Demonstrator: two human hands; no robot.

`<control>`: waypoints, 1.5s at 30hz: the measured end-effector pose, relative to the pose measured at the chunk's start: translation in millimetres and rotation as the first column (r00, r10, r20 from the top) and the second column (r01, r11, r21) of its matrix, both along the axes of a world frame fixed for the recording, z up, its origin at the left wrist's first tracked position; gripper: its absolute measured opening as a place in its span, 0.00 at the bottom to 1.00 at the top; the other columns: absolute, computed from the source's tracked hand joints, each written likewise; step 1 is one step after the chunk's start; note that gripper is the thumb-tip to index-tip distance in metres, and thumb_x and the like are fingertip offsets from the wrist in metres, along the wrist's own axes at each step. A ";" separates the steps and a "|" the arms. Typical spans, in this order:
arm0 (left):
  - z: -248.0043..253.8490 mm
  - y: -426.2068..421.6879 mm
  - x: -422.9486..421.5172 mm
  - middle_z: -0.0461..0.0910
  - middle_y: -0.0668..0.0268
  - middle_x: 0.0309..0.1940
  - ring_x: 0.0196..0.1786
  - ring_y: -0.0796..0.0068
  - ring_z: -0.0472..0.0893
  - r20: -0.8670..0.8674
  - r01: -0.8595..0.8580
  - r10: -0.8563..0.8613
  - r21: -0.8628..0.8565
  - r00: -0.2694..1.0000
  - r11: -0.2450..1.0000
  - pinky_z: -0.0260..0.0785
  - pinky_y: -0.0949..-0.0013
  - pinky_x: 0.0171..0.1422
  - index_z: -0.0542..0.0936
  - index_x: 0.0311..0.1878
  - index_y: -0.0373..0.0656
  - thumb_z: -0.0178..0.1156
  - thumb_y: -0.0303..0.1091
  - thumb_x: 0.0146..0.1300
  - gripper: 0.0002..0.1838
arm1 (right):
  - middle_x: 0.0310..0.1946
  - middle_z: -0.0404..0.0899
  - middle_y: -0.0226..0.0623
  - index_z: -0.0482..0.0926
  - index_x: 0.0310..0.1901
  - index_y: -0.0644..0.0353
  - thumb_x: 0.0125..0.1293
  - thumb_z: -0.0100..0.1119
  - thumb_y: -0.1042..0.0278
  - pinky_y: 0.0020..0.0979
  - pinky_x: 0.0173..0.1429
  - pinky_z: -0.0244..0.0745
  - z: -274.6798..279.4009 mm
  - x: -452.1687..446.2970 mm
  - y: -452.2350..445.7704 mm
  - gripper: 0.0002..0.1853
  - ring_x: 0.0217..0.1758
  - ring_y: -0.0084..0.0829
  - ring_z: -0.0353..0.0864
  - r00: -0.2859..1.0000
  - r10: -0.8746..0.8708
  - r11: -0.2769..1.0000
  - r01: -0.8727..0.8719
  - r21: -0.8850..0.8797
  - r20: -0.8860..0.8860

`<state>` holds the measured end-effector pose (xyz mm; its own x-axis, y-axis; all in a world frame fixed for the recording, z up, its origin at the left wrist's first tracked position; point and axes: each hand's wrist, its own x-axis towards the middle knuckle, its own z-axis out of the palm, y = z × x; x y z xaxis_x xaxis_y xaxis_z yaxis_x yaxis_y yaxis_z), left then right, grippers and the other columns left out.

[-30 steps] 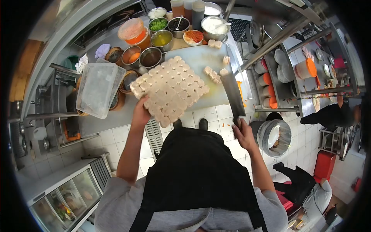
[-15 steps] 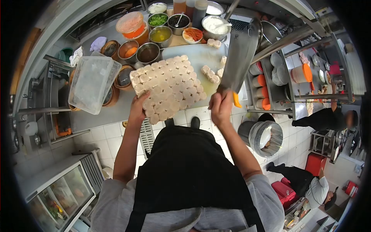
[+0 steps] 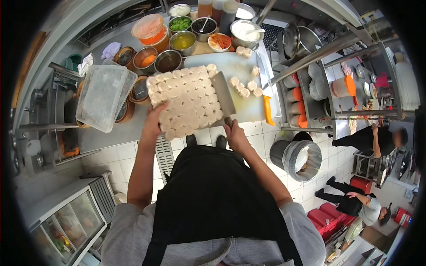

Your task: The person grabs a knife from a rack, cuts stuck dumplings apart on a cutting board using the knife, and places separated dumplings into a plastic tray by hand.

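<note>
My left hand (image 3: 153, 119) grips the lower left edge of a thick slab of pale round pieces (image 3: 184, 102) packed in rows; I cannot tell what food they are. The slab is tilted up over the counter's front edge. In my right hand (image 3: 237, 137) is the handle of a cleaver (image 3: 223, 95), whose broad blade lies along the slab's right edge. A few loose pale pieces (image 3: 240, 86) sit on the cutting board (image 3: 208, 60) to the right. A knife with a yellow handle (image 3: 267, 110) rests at the board's right side.
Bowls of toppings, including chopped greens (image 3: 180, 24) and white powder (image 3: 245, 33), stand behind the board. Clear plastic containers (image 3: 100, 95) lie at the left. A lined bin (image 3: 302, 158) stands on the floor at right. Two people are farther right.
The cleaver has come down and left from its raised position to the slab's right edge. More loose pieces now show on the board, and the yellow knife handle is uncovered.
</note>
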<state>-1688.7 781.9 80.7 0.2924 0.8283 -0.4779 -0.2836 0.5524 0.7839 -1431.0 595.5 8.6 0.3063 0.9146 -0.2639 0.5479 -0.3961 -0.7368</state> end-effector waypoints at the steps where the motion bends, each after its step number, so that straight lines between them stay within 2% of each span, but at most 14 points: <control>1: 3.8 0.6 -2.1 0.82 0.56 0.51 0.50 0.61 0.85 -0.019 0.032 -0.031 0.012 0.999 0.999 0.80 0.59 0.54 0.75 0.60 0.34 0.67 0.30 0.63 0.24 | 0.29 0.78 0.70 0.65 0.47 0.70 0.77 0.49 0.56 0.60 0.40 0.72 21.6 -0.3 6.9 0.19 0.36 0.69 0.79 0.999 0.028 0.997 -0.031 -0.073 -0.043; 8: -3.5 2.9 -14.1 0.82 0.56 0.51 0.50 0.62 0.85 -0.067 -0.052 0.051 -0.005 0.996 0.999 0.81 0.59 0.53 0.75 0.60 0.33 0.69 0.30 0.61 0.25 | 0.28 0.79 0.68 0.64 0.46 0.67 0.77 0.50 0.58 0.61 0.39 0.72 71.8 -3.8 10.1 0.17 0.35 0.69 0.79 0.994 -0.074 0.997 0.075 0.005 -0.083; 13: 10.4 0.0 -7.6 0.83 0.56 0.49 0.49 0.62 0.85 -0.036 -0.036 0.037 0.029 0.999 0.999 0.81 0.61 0.52 0.76 0.58 0.32 0.71 0.31 0.59 0.25 | 0.28 0.80 0.67 0.64 0.48 0.67 0.76 0.51 0.57 0.62 0.39 0.73 4.7 -5.3 -20.4 0.17 0.34 0.69 0.79 0.998 0.048 0.999 -0.048 -0.016 0.032; 18: 15.4 -1.2 -0.1 0.83 0.57 0.49 0.48 0.62 0.85 -0.097 -0.059 0.064 0.049 0.993 0.997 0.81 0.60 0.52 0.76 0.57 0.33 0.71 0.30 0.59 0.25 | 0.27 0.79 0.66 0.67 0.46 0.67 0.74 0.51 0.57 0.61 0.38 0.74 -1.6 20.5 21.3 0.18 0.34 0.68 0.80 0.986 -0.043 0.999 0.043 0.005 0.161; 24: -16.5 0.2 -4.7 0.82 0.57 0.50 0.50 0.62 0.85 0.017 -0.033 0.034 -0.020 0.999 0.999 0.80 0.58 0.54 0.76 0.58 0.34 0.71 0.30 0.59 0.24 | 0.29 0.79 0.67 0.67 0.45 0.67 0.75 0.53 0.58 0.59 0.38 0.71 38.9 39.5 21.4 0.16 0.36 0.70 0.78 0.998 -0.028 1.000 0.027 -0.014 -0.055; 28: -21.9 -10.4 17.0 0.81 0.57 0.52 0.52 0.60 0.84 0.045 -0.032 0.035 -0.078 0.998 0.996 0.80 0.56 0.55 0.74 0.60 0.35 0.69 0.30 0.61 0.25 | 0.31 0.80 0.67 0.68 0.48 0.65 0.75 0.52 0.59 0.59 0.40 0.71 28.3 1.2 -2.9 0.15 0.38 0.69 0.79 0.980 -0.152 0.985 0.161 0.060 -0.130; 32: -29.1 -9.7 21.1 0.81 0.56 0.52 0.53 0.59 0.84 0.094 -0.019 0.024 -0.057 0.995 0.998 0.80 0.54 0.56 0.73 0.61 0.34 0.67 0.29 0.62 0.25 | 0.31 0.81 0.64 0.66 0.50 0.63 0.75 0.52 0.60 0.58 0.40 0.72 43.8 1.8 -8.3 0.15 0.38 0.69 0.79 0.995 -0.039 0.998 0.034 -0.053 -0.096; 34: -30.3 -6.4 19.5 0.81 0.56 0.51 0.52 0.58 0.84 0.085 0.008 -0.003 -0.058 0.996 0.998 0.81 0.53 0.56 0.73 0.61 0.34 0.67 0.29 0.62 0.24 | 0.30 0.81 0.62 0.66 0.49 0.65 0.75 0.52 0.62 0.56 0.39 0.74 90.8 5.8 -3.1 0.14 0.35 0.67 0.80 0.987 -0.154 0.986 0.156 0.059 -0.047; 36: -29.4 -8.3 17.9 0.81 0.55 0.51 0.51 0.58 0.85 0.091 0.023 -0.014 -0.096 0.996 0.995 0.81 0.53 0.55 0.73 0.61 0.33 0.67 0.29 0.62 0.25 | 0.21 0.78 0.45 0.67 0.49 0.65 0.74 0.52 0.68 0.39 0.30 0.73 117.2 8.1 -4.9 0.10 0.23 0.41 0.80 0.954 -0.216 0.889 0.281 0.362 -0.210; 38: -29.8 -4.0 19.7 0.81 0.55 0.51 0.50 0.58 0.85 0.107 0.040 -0.028 -0.108 0.994 0.993 0.81 0.54 0.55 0.73 0.60 0.33 0.67 0.29 0.62 0.25 | 0.19 0.75 0.40 0.68 0.48 0.66 0.74 0.53 0.70 0.33 0.28 0.71 80.8 -2.7 -3.5 0.09 0.20 0.31 0.77 0.854 -0.238 0.665 0.490 0.563 -0.463; 39: -34.9 -4.5 19.6 0.82 0.55 0.51 0.50 0.58 0.85 0.087 0.016 -0.008 -0.090 0.996 0.996 0.82 0.54 0.54 0.73 0.60 0.33 0.68 0.30 0.62 0.25 | 0.21 0.78 0.50 0.68 0.46 0.67 0.74 0.53 0.68 0.43 0.30 0.75 48.8 -1.8 -10.4 0.10 0.24 0.45 0.81 0.938 -0.240 0.794 0.338 0.505 -0.249; 40: -39.7 -5.0 19.9 0.82 0.55 0.50 0.49 0.58 0.85 0.071 -0.009 0.014 -0.071 0.997 0.997 0.82 0.55 0.54 0.73 0.60 0.32 0.68 0.30 0.62 0.25 | 0.26 0.80 0.63 0.68 0.46 0.69 0.74 0.53 0.64 0.56 0.36 0.74 33.8 -8.3 -8.0 0.13 0.31 0.63 0.81 0.974 -0.204 0.964 0.181 0.197 0.101; 43: -45.7 -1.2 14.5 0.82 0.55 0.50 0.49 0.58 0.85 0.031 0.017 -0.015 -0.060 0.999 0.998 0.82 0.55 0.54 0.74 0.60 0.33 0.68 0.31 0.61 0.25 | 0.30 0.79 0.69 0.65 0.49 0.67 0.75 0.52 0.62 0.63 0.40 0.71 28.3 -3.1 3.2 0.16 0.37 0.71 0.78 0.999 -0.018 0.999 0.020 -0.036 0.047; 45: -34.3 -5.7 13.5 0.82 0.55 0.50 0.49 0.58 0.85 0.036 0.017 -0.014 -0.063 0.999 0.998 0.82 0.55 0.54 0.74 0.60 0.33 0.68 0.30 0.61 0.25 | 0.30 0.80 0.67 0.65 0.49 0.67 0.75 0.52 0.62 0.61 0.39 0.72 61.3 1.3 8.7 0.15 0.36 0.69 0.79 0.999 -0.033 0.998 0.033 0.046 0.003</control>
